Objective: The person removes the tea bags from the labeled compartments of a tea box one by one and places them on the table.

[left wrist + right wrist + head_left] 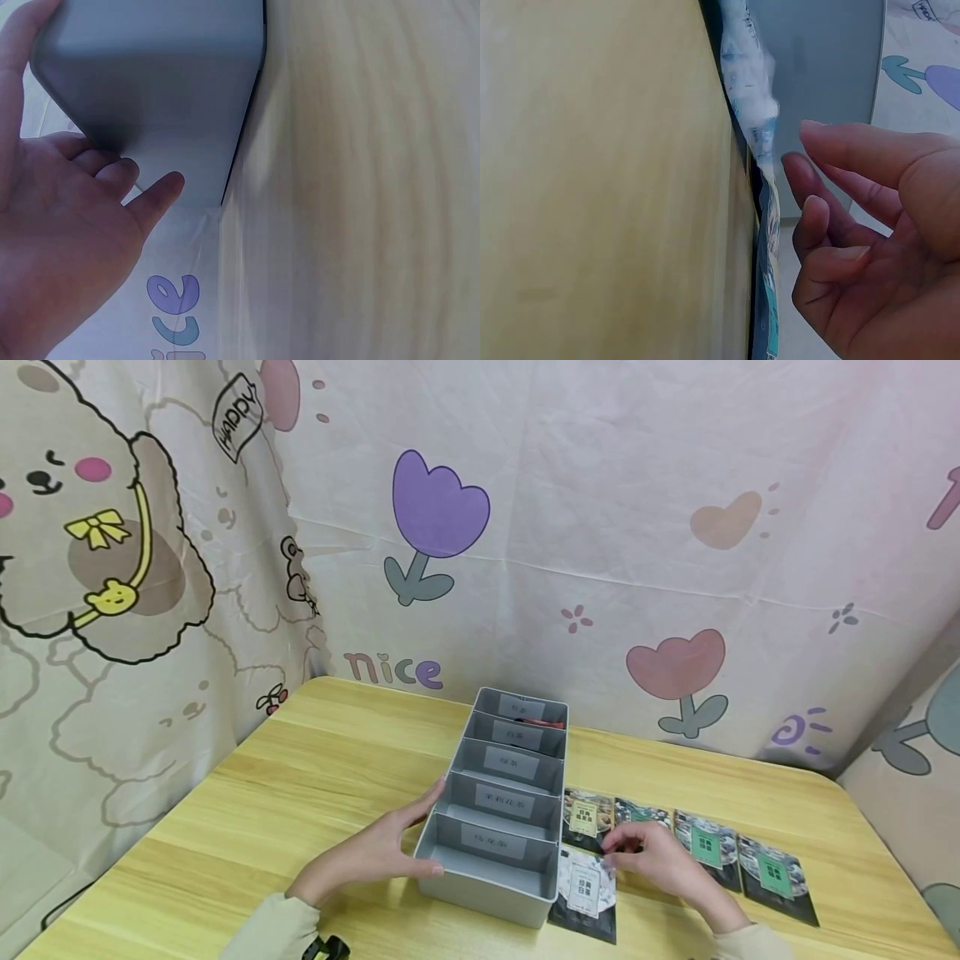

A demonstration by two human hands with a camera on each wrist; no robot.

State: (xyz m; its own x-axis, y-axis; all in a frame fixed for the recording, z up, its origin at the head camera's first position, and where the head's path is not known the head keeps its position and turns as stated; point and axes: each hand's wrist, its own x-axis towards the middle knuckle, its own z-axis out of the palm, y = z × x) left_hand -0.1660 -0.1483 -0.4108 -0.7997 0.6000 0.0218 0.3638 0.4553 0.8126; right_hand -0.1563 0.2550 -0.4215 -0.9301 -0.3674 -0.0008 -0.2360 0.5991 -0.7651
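Note:
A grey divided box (491, 906) with paper labels on its dividers stands on the table. My left hand (382, 852) touches its left side, fingers and thumb spread apart; in the left wrist view, fingertips rest against the grey wall (165, 97). To the right of the box, a packet with a white label (585, 893) lies nearest me, with a yellow-labelled packet (585, 818) just beyond. Over these two hovers my right hand (660, 860), its fingertips near where they meet. In the right wrist view its fingers (825, 157) are loosely bent, with nothing between them.
Three green-labelled packets lie in a row to the right: one partly behind my right hand (637, 812), a middle packet (707, 849) and an outer packet (776, 877). A red item (543, 723) shows in a far compartment. Printed cloth (525, 610) hangs behind the wooden table (300, 768).

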